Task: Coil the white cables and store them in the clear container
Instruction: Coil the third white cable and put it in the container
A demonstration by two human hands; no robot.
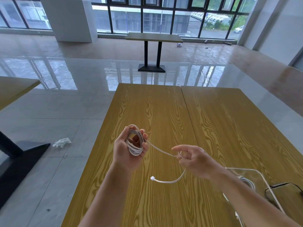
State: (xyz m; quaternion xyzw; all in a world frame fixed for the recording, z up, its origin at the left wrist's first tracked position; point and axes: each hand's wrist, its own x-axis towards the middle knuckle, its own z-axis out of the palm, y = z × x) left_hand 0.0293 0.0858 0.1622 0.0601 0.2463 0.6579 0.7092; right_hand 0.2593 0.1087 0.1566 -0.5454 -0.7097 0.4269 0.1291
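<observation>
Both forearms enter from the bottom edge, over the wooden table (164, 112). Clear container (255, 173) at lower right on the table, partly behind the right forearm; a coiled white cable (247, 182) shows inside it. Dark object (283, 190) just right of the container, can't tell what it is. Right hand (195, 159), centre-right, back toward the camera, pinches the loose run of the white cable (136, 143); index finger sticks out left. Free tail droops below the hand, plug end (152, 178) pointing left. Left hand (127, 148), centre frame, palm up, fingers curled round the coiled loops, held above the table. White scrap (62, 142) on the floor at left. Second table (154, 37) by the windows, top centre.
</observation>
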